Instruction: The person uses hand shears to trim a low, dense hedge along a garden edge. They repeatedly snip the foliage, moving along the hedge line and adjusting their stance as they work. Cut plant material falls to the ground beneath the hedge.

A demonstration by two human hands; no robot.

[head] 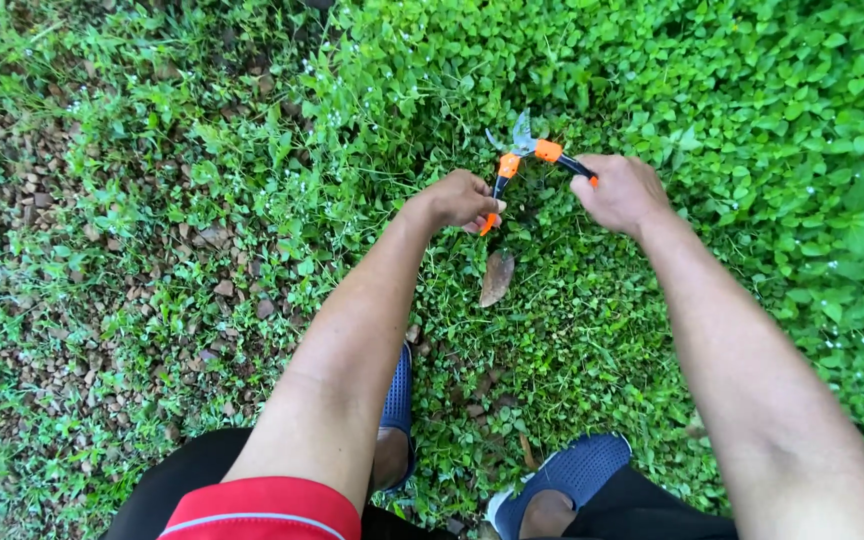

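- I see the left hand curled tight around one handle of the garden shears.
- The right hand is closed around the other handle, at about 3 o'clock from the left hand.
- The shears sit between the hands, a bit past the middle of the view toward 12 o'clock. The handles are orange and black and spread apart.
- The grey blades point to 12 o'clock, into the green weeds.
- A dry brown leaf lies at 6 o'clock from the shears.
- Brown pebbles show at 9 o'clock.
- Two blue shoes stand at 6 o'clock.
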